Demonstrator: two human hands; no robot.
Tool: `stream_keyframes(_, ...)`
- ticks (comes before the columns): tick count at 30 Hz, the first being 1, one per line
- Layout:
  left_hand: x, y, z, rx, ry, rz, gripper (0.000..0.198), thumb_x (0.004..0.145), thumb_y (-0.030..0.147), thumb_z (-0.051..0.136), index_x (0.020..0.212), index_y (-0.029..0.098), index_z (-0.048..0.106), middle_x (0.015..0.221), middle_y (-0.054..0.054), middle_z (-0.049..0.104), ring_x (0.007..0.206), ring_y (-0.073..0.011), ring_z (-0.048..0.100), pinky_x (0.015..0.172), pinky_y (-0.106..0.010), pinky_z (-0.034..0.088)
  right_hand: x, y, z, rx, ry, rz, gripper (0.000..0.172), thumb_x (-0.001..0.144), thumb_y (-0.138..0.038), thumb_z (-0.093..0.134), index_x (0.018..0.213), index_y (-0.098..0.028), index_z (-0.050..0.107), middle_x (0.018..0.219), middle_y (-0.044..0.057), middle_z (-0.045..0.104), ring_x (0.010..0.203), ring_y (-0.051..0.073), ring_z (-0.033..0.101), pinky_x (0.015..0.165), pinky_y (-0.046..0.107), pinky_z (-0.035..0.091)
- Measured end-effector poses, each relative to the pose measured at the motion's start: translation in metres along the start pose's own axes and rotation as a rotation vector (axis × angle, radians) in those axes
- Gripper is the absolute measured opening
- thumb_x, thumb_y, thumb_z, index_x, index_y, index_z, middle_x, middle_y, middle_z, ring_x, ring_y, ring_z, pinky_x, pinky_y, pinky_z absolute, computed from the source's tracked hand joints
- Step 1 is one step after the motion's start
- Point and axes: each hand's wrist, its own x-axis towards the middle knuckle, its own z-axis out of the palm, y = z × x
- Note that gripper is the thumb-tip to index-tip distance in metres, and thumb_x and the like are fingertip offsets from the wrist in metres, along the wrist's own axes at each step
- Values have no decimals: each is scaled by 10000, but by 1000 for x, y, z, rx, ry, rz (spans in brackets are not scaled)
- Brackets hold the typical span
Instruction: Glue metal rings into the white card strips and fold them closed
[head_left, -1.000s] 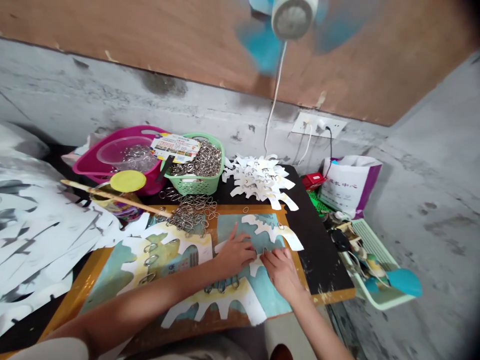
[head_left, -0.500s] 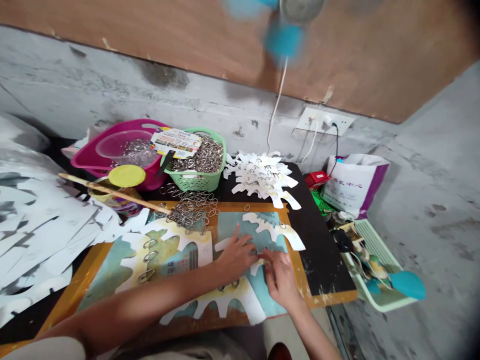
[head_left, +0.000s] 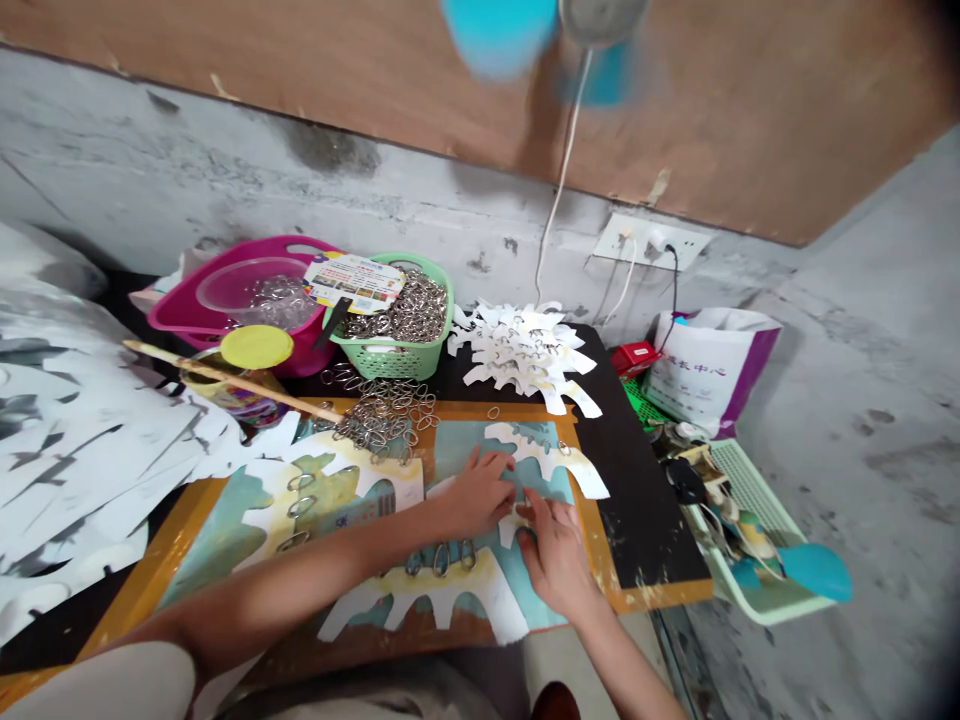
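My left hand (head_left: 484, 492) is over a white scalloped paper piece (head_left: 508, 527) on the blue part of the board, its fingers curled and whatever they hold hidden. My right hand (head_left: 559, 555) touches the same piece from the right, thumb and index finger near its edge; what lies between them is too small to tell. Above them lies another scalloped piece (head_left: 559, 461) bearing a metal ring. Nearer me is a scalloped piece (head_left: 499, 590) with metal rings along its upper edge. At the left a curved piece (head_left: 262, 525) also carries rings.
Loose metal rings (head_left: 390, 410) are heaped behind the board beside a wooden stick (head_left: 225, 378). Behind stand a pink basket (head_left: 180, 310), a green basket (head_left: 394, 360) and stacked scalloped pieces (head_left: 517, 350). White cut paper (head_left: 60, 450) lies left; a pale green basket (head_left: 795, 600) stands right.
My left hand has shifted slightly right and its fingers have drawn in. My right hand has moved slightly down and left, and the fingertips of both hands are further apart.
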Motion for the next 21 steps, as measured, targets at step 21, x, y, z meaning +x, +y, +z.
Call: stream_keyframes(21, 4, -6, -14, 208, -14, 249, 35, 813, 214, 680, 821, 197, 709, 1476, -103, 413, 1429, -329, 248, 1140, -647, 135, -2, -11, -12, -98, -102, -24, 276, 983, -226, 452, 1209, -209, 609, 1212, 57, 630, 1050, 260, 470, 890, 428, 283)
